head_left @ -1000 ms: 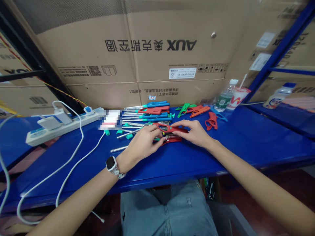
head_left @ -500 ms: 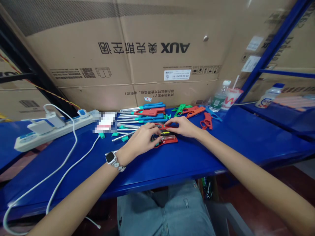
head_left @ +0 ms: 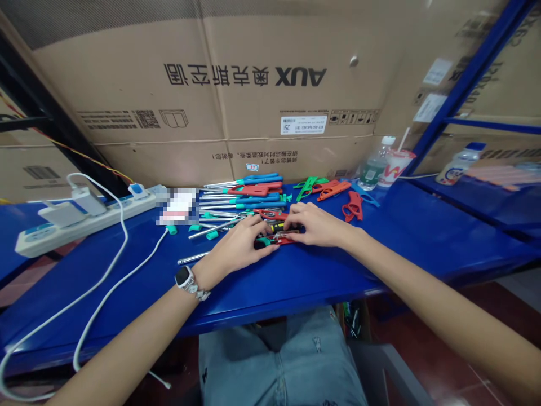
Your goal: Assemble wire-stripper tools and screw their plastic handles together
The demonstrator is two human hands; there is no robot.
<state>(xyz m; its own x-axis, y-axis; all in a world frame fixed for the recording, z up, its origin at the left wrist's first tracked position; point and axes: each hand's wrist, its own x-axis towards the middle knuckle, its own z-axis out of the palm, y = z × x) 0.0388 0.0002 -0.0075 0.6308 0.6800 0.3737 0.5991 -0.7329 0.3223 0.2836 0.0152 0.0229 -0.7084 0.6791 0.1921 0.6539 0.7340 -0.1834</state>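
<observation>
On the blue table in front of me lies a red lighter casing half (head_left: pixel 288 241) of a long-nosed lighter, with a clear tank and a green piece in it. My left hand (head_left: pixel 245 241) has its fingers curled on the casing's left end. From the right, my right hand (head_left: pixel 315 225) pinches at the tank end of the casing. Just behind them a second red casing piece (head_left: pixel 270 214) rests by a black-and-yellow part (head_left: pixel 277 227). Several finished-looking lighters (head_left: pixel 257 190) with metal tubes are stacked beyond. My fingers partly hide the parts.
Loose green, orange and red casings (head_left: pixel 333 190) lie at the back right, near a water bottle (head_left: pixel 375 166) and a paper cup (head_left: pixel 395 167). A power strip (head_left: pixel 91 223) with white cables occupies the left. Cardboard (head_left: pixel 249 101) stands upright behind the table.
My right hand has come down and nearer from behind the casing to its right end. My left hand has shifted slightly along the casing. The view has moved a little.
</observation>
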